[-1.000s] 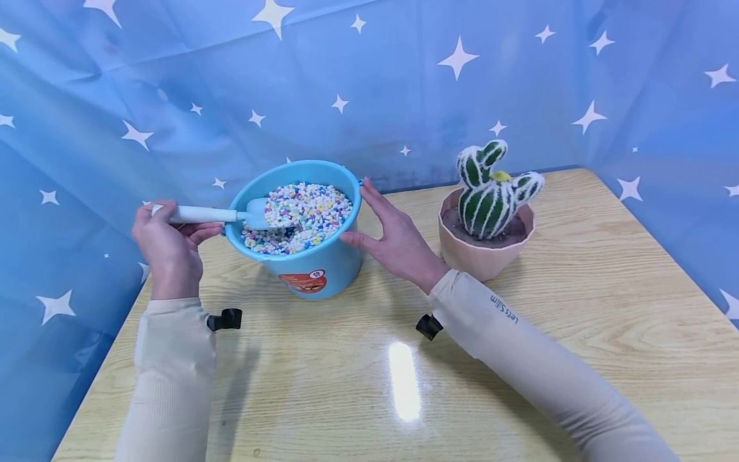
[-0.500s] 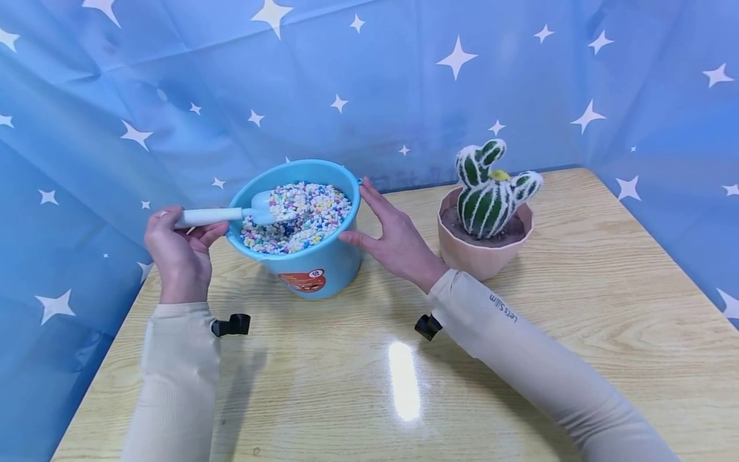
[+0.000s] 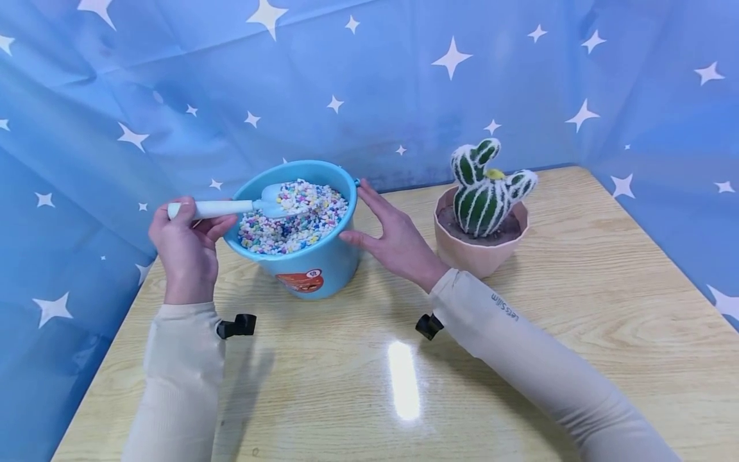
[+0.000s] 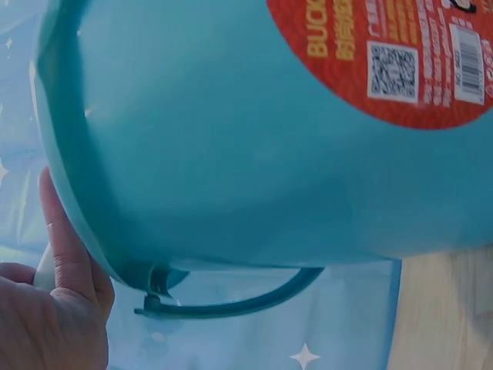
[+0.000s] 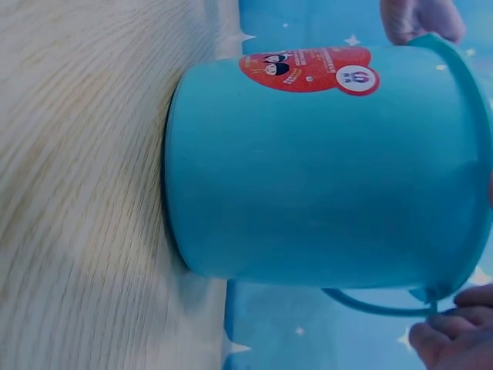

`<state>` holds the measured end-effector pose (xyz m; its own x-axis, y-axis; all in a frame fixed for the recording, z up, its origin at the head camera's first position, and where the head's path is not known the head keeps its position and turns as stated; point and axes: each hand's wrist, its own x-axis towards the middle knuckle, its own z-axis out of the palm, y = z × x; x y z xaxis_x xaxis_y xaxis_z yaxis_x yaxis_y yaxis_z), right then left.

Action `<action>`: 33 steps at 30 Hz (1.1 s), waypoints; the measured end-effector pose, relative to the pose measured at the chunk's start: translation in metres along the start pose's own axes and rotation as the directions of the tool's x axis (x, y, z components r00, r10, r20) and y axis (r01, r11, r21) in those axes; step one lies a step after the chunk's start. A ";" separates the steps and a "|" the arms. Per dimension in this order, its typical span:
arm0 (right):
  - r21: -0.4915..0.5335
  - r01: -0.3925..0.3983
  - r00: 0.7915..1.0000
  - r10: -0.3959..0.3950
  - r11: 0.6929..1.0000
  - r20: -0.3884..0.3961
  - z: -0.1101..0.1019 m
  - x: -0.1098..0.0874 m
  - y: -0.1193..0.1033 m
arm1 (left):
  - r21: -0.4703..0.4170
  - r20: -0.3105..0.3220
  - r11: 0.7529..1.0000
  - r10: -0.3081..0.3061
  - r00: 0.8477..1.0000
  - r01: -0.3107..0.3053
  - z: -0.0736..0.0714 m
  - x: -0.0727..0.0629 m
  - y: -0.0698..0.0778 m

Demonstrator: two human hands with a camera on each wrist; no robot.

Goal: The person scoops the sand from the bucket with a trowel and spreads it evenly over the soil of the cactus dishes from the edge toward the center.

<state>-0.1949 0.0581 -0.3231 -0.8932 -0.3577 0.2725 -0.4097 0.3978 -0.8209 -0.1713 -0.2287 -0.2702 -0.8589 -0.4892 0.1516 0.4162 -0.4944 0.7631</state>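
My left hand (image 3: 186, 253) grips the white handle of a small trowel (image 3: 222, 207). Its light-blue blade, heaped with small multicoloured beads, lies over the mouth of a blue bucket (image 3: 330, 269). More beads (image 3: 271, 240) fill much of the bucket, with a dip below the blade. My right hand (image 3: 398, 240) touches the bucket's right side, thumb and index finger straight and spread along the rim. In the right wrist view, fingertips (image 5: 435, 335) are at the handle hinge. Most of the trowel is hidden behind the bucket in the left wrist view.
A pink pot (image 3: 479, 256) with a green and white toy cactus (image 3: 482, 208) stands to the right, just beyond my right wrist. The wooden table (image 3: 323, 378) ends at a blue starry curtain (image 3: 381, 70). The bucket's carrying handle (image 4: 239, 307) hangs at its far side.
My left hand has moved right and slightly toward me, and the trowel with its beads has shifted right and risen inside the bucket's mouth. My right hand stays at the rim.
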 end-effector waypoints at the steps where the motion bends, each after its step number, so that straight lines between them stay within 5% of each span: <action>1: -0.001 -0.004 1.000 0.004 1.000 0.001 -0.001 -0.001 0.000 | 0.007 0.008 1.000 0.011 1.000 -0.011 0.001 -0.001 -0.001; 14: 0.005 -0.013 1.000 0.013 1.000 -0.020 -0.031 -0.026 0.002 | 0.009 0.083 1.000 0.027 0.996 -0.028 0.028 -0.014 -0.007; 21: 0.018 0.038 0.998 -0.037 0.999 -0.050 -0.045 -0.045 0.005 | 0.022 0.117 0.999 -0.032 0.993 0.030 0.044 -0.021 -0.013; 33: 0.025 -0.015 0.994 0.017 1.000 -0.108 -0.065 -0.064 0.008 | 0.003 0.158 0.996 -0.091 0.983 0.091 0.068 -0.025 -0.019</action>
<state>-0.1531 0.1398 -0.3147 -0.9149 -0.2573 0.3110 -0.3919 0.3820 -0.8369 -0.1782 -0.1580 -0.2463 -0.9294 -0.3224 0.1794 0.3353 -0.5349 0.7755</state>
